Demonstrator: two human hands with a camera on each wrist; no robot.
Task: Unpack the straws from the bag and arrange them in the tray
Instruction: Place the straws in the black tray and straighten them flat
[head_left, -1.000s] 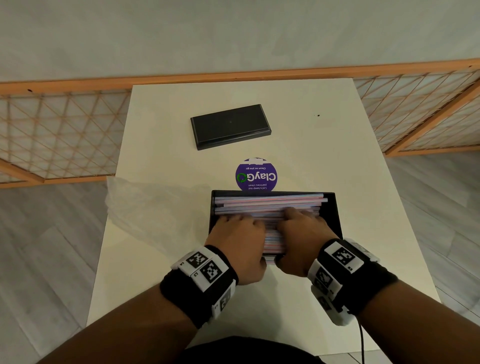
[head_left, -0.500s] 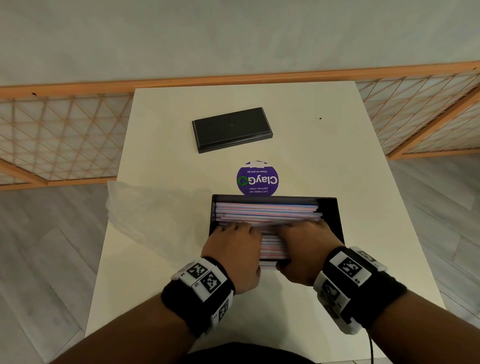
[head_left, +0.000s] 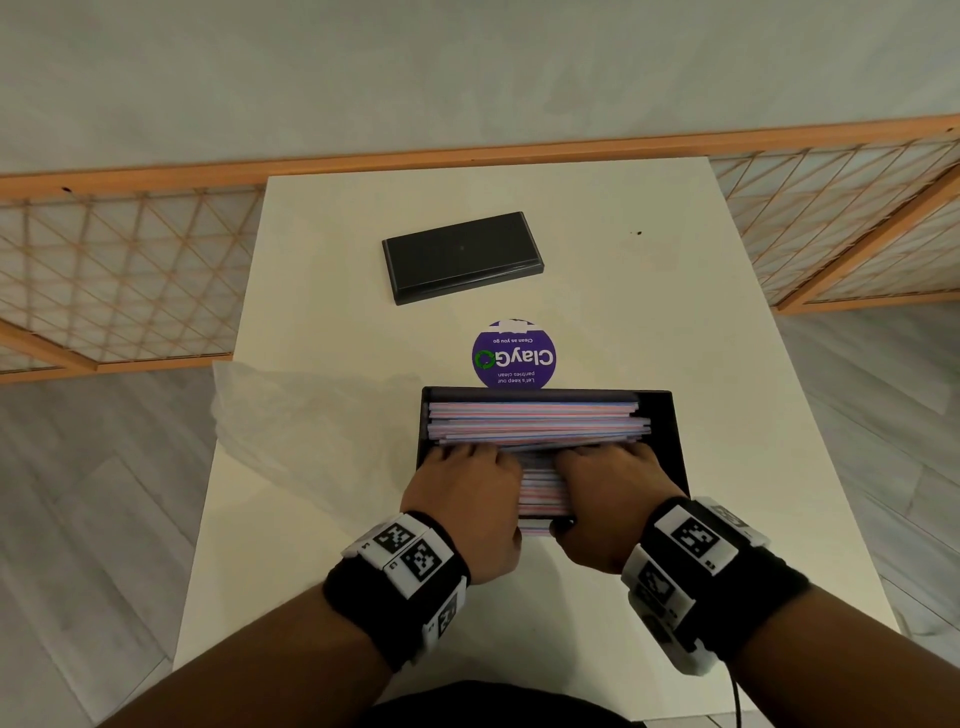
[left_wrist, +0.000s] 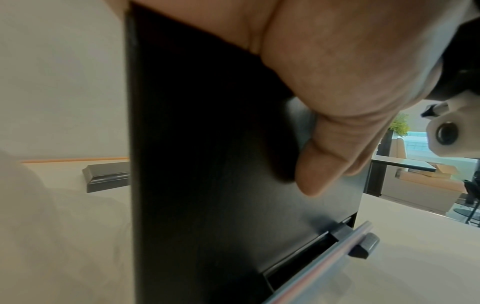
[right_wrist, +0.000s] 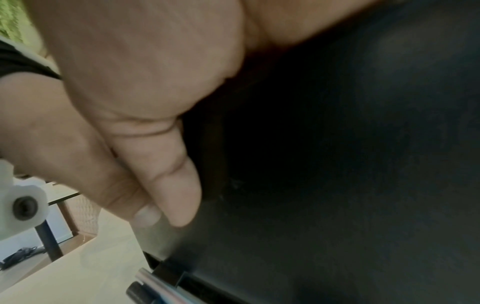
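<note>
A black tray (head_left: 661, 415) sits on the white table in front of me, filled with pink, blue and white straws (head_left: 535, 422) lying left to right. My left hand (head_left: 475, 486) and right hand (head_left: 613, 486) both reach over the tray's near wall, fingers lying on the straws. Each thumb presses the wall's outer face: left thumb (left_wrist: 319, 164), right thumb (right_wrist: 176, 185). A few straws (head_left: 535, 529) show past the near edge between my hands. One straw (left_wrist: 337, 255) lies on the table by the tray's base. The clear bag (head_left: 311, 431) lies flat left of the tray.
A flat black lid or block (head_left: 462, 257) lies at the far middle of the table. A round purple sticker (head_left: 514, 356) sits just beyond the tray. Wooden lattice panels (head_left: 119, 275) stand on both sides. The table's right edge runs close to the tray.
Both hands have drawn back a little toward me over the straws. The far straws, uneven a second ago, now lie in a tidier stack.
</note>
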